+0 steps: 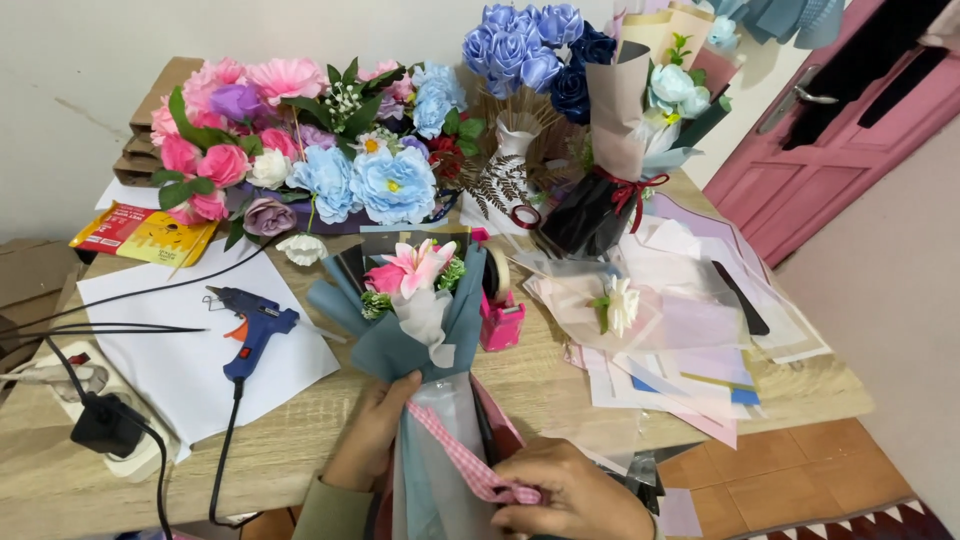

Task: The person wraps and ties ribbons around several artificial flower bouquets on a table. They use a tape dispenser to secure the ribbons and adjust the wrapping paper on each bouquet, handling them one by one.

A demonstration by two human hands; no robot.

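A small bouquet with a pink lily and a pink rose, wrapped in grey-blue and translucent white paper, lies on the wooden table in front of me. My left hand grips the bouquet's stem just below the wrap. A pink checked ribbon runs slantwise across the stem. My right hand pinches the ribbon's lower end near the table's front edge.
A blue glue gun lies on white paper at the left, beside a power strip. A pink tape dispenser stands right of the bouquet. Artificial flowers, a wrapped bouquet and loose paper sheets fill the back and right.
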